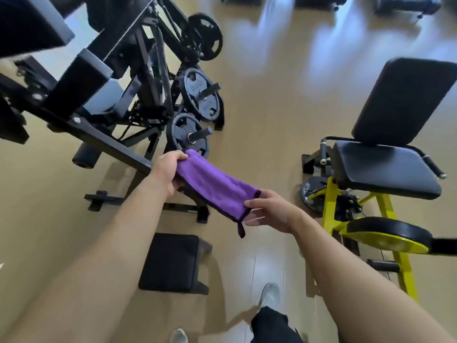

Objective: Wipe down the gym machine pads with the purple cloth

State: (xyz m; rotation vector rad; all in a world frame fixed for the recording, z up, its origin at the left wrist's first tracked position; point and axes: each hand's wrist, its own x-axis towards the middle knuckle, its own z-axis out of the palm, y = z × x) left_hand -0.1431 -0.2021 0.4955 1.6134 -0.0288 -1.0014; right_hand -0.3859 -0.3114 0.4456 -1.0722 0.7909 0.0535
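Both hands pinch the purple cloth (217, 188) stretched in mid-air at centre frame — left hand (165, 173) closed on its upper end, right hand (268, 210) on the lower corner. Neither pad is touched: seat pad (385, 167) at three o'clock, black pad (170, 262) at six. A loose pinch could drop it — onto the floor.

Both hands hold the purple cloth (217, 189) stretched in the air between them, the left hand (166, 172) gripping its far end and the right hand (268, 210) pinching the dark-edged near end. Below sits a small black square pad (170, 262) on the tan floor (267, 115). A black machine with weight plates (197, 95) stands to the left, a yellow-framed machine's black seat pad (385, 169) to the right.
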